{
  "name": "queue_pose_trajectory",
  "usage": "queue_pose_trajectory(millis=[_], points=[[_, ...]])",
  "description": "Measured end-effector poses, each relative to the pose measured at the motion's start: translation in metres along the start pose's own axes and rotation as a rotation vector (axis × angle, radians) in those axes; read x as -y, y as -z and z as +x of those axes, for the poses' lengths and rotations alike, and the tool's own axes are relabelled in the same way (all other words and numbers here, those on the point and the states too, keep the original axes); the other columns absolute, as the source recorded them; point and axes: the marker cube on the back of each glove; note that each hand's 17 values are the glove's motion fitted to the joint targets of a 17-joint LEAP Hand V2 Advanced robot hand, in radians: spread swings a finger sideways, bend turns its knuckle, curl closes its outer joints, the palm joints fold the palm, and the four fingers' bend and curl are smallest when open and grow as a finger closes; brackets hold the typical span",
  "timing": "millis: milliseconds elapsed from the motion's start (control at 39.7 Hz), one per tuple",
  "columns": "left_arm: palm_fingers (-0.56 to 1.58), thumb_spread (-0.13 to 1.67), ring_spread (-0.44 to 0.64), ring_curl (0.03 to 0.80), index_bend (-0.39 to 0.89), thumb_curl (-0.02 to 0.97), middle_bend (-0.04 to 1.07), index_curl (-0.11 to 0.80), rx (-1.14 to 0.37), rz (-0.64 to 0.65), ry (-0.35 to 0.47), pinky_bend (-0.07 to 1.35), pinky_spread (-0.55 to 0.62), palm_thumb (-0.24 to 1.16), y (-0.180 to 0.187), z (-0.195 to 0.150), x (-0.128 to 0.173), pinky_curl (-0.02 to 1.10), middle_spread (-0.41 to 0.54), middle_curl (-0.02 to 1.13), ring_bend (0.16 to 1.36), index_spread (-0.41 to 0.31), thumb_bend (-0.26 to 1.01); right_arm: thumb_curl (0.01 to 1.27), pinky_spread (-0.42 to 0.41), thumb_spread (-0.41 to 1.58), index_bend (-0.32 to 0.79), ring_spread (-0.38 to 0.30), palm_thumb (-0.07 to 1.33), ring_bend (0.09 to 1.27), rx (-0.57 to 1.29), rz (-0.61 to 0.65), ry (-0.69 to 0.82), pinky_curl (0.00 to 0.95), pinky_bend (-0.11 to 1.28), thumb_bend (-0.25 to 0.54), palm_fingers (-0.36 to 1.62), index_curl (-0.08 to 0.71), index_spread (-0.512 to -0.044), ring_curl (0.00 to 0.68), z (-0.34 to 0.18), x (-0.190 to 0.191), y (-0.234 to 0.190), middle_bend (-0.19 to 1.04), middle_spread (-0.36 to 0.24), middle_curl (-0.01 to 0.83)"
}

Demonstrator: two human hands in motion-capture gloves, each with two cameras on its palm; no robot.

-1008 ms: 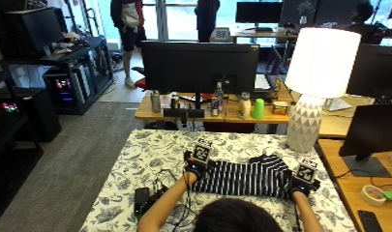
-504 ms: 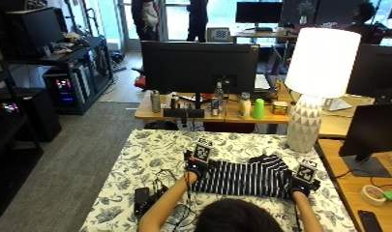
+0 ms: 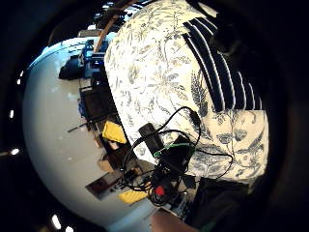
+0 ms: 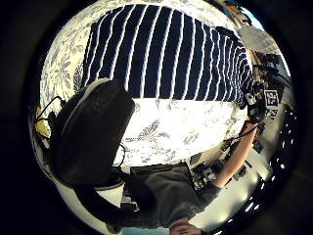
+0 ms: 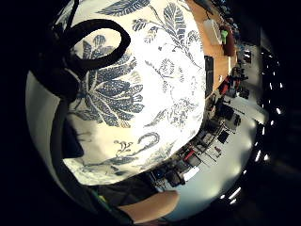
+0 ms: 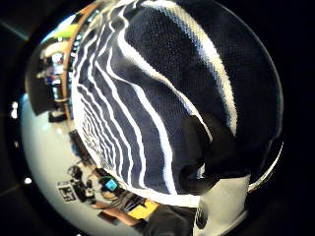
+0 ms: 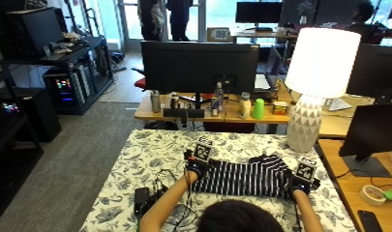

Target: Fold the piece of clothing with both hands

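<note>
The shirt point(image 7: 244, 178) — dark with white stripes — lies flat across the tablecloth point(image 7: 150, 150) right in front of me; my left hand point(image 7: 195, 166) sits at its nine o'clock end, my right hand point(image 7: 302, 182) at its three o'clock end; the right palm view shows my fingers point(image 6: 206, 157) curled round a bunched edge of the cloth; whether my left fingers grasp anything I cannot tell — the thumb point(image 4: 93, 132) hangs over bare tablecloth beside the shirt; a lamp point(image 7: 314, 82) stands at one o'clock.

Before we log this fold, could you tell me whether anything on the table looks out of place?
The shirt lies flat except a bunched lump at its far right corner. Loose cables trail beside the left hand.
</note>
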Motion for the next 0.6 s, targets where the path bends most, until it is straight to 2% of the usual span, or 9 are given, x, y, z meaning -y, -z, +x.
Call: queue_pose_trajectory(millis=[50,202,328,403,529,605], points=[[0.16,1.24,0.13,0.33,0.13,0.187,0.17,0.248,0.015,0.016,0.034,0.64,0.12,0.1,0.001,-0.002,0.0,0.37,0.147,0.3,0.71,-0.035,-0.01,0.3,-0.15,1.16,0.02,-0.179,0.76,0.78,-0.007,0.04,0.001,0.403,0.79,-0.017,0.78,0.021,-0.208,0.447,0.001,0.005,0.002,0.42,-0.062,0.47],[0.16,1.24,0.13,0.329,0.12,0.187,0.17,0.249,0.024,0.02,0.053,0.64,0.12,0.1,0.002,-0.004,0.001,0.37,0.151,0.3,0.71,-0.035,-0.01,0.3,-0.135,1.16,0.02,-0.174,0.76,0.78,-0.048,0.155,-0.174,0.402,0.78,-0.017,0.76,0.023,-0.212,0.448,0.01,0.021,0.01,0.41,-0.062,0.47],[0.16,1.24,0.13,0.33,0.12,0.186,0.17,0.247,0.025,0.045,0.076,0.65,0.12,0.1,0.005,-0.006,0.003,0.37,0.153,0.3,0.71,-0.035,-0.01,0.3,-0.119,1.16,0.02,-0.171,0.76,0.77,-0.075,0.113,-0.123,0.399,0.77,-0.018,0.75,0.026,-0.214,0.446,0.005,0.017,0.009,0.41,-0.061,0.47],[0.16,1.24,0.13,0.33,0.12,0.186,0.17,0.246,0.028,0.044,0.061,0.65,0.12,0.1,0.005,-0.006,0.004,0.37,0.154,0.3,0.71,-0.032,-0.01,0.3,-0.114,1.16,0.03,-0.163,0.76,0.76,-0.091,0.115,-0.175,0.401,0.77,-0.018,0.74,0.028,-0.211,0.442,0.007,0.013,0.011,0.4,-0.061,0.467],[0.16,1.24,0.13,0.33,0.12,0.186,0.17,0.246,0.013,-0.076,0.034,0.65,0.12,0.1,0.0,-0.006,0.0,0.37,0.154,0.3,0.71,-0.029,-0.01,0.3,-0.105,1.17,0.02,-0.159,0.75,0.75,-0.095,0.155,-0.135,0.398,0.77,-0.019,0.73,0.027,-0.214,0.439,0.005,0.023,0.012,0.39,-0.061,0.466],[0.16,1.24,0.13,0.331,0.12,0.186,0.17,0.246,0.027,-0.028,0.061,0.65,0.12,0.1,0.001,-0.011,-0.005,0.37,0.155,0.3,0.71,-0.028,-0.01,0.3,-0.099,1.17,0.02,-0.151,0.75,0.76,-0.088,0.12,-0.092,0.398,0.77,-0.018,0.72,0.028,-0.215,0.439,0.001,0.017,0.013,0.38,-0.061,0.464]])
